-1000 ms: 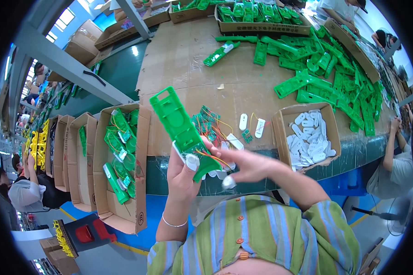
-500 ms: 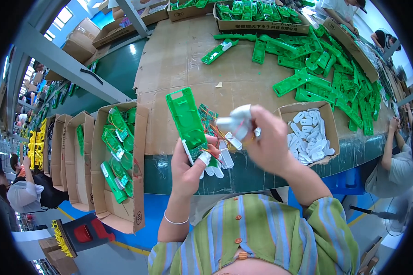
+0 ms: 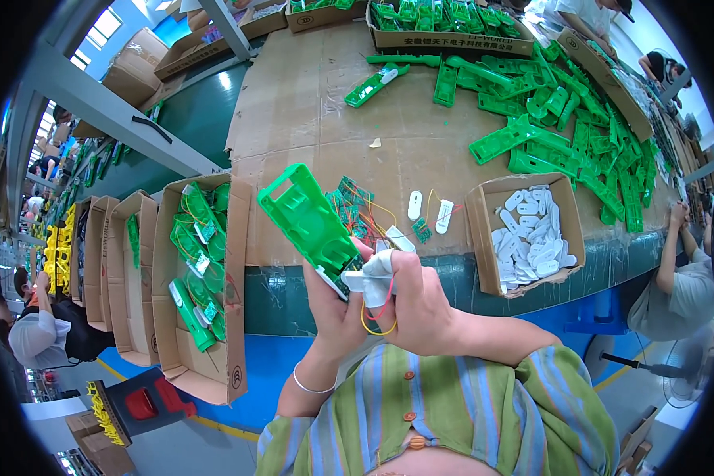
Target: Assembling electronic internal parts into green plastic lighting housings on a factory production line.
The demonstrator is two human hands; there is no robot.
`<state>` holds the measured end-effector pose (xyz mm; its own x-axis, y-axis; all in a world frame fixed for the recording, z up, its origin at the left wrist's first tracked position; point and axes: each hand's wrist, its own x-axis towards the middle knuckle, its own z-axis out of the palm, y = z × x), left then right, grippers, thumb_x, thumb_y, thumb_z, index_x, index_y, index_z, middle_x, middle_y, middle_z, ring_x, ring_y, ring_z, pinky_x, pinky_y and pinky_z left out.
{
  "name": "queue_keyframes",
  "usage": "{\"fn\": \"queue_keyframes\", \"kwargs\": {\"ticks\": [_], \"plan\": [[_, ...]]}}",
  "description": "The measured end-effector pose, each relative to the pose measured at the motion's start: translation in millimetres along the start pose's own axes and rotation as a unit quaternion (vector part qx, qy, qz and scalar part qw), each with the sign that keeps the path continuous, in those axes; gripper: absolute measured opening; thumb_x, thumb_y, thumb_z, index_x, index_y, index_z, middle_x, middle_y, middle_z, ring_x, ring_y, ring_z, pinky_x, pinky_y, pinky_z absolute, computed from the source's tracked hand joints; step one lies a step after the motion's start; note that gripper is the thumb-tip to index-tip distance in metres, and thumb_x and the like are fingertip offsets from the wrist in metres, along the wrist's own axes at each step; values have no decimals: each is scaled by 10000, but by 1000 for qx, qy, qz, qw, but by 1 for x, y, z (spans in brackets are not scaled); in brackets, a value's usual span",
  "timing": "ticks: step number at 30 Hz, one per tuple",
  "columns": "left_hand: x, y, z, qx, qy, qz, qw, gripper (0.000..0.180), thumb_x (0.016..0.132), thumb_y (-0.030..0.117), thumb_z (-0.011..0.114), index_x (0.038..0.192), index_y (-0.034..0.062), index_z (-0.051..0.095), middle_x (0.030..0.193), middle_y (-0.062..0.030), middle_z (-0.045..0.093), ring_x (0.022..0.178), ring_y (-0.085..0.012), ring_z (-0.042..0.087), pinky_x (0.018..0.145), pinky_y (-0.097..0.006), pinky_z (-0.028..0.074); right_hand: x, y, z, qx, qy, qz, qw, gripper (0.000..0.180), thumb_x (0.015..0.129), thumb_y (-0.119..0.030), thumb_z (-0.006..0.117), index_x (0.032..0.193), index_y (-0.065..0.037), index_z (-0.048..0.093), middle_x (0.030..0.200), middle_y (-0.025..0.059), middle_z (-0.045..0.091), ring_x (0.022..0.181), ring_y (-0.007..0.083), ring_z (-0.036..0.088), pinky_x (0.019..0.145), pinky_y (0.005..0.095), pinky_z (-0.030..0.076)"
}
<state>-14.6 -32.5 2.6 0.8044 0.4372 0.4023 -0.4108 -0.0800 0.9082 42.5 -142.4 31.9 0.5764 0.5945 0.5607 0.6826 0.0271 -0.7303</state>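
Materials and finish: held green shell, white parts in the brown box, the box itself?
Shell: likely molded plastic, glossy; bright highlights, formed recesses.
White parts: probably plastic, smooth; uniform rounded shapes, though exact type and gloss are unclear.
Box: looks like cardboard, matte; plain brown, folded walls.

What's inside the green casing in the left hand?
The upper part of the green casing shows moulded hollows. The right hand and the white piece in it partly cover the lower end; what sits beneath them is hidden.
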Motion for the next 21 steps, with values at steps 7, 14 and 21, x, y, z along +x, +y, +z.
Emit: {"fn": "queue_keyframes", "kwargs": {"ticks": [7, 14, 21], "plan": [[-6, -9, -13, 148, -31, 18, 988, 426, 800, 60, 535, 1161, -14, 322, 1022, -118, 515, 893, -178, 529, 802, -311, 428, 3, 7, -1, -13, -33, -12, 999, 367, 696, 60, 541, 1015, 30, 363, 748, 160, 528, 568, 350, 542, 483, 395, 429], [-14, 0, -6, 20, -77, -107, 991, 676, 705, -102, 481, 1333, -7, 248, 1010, -123, 539, 861, -176, 561, 770, -266, 456, 38, 24, -34, -157, -18, -137, 978, 456, 683, 6, 575, 1108, 7, 410, 902, 152, 468, 721, 318, 505, 540, 394, 415], [-13, -2, -11, -23, -135, -192, 972, 578, 664, -108, 536, 1221, -51, 392, 962, -91, 525, 862, -160, 552, 750, -290, 477, 46, 40, -51, -332, -133, -56, 932, 446, 673, -7, 581, 1093, 4, 432, 1040, 148, 406, 926, 302, 444, 746, 362, 410]]}}
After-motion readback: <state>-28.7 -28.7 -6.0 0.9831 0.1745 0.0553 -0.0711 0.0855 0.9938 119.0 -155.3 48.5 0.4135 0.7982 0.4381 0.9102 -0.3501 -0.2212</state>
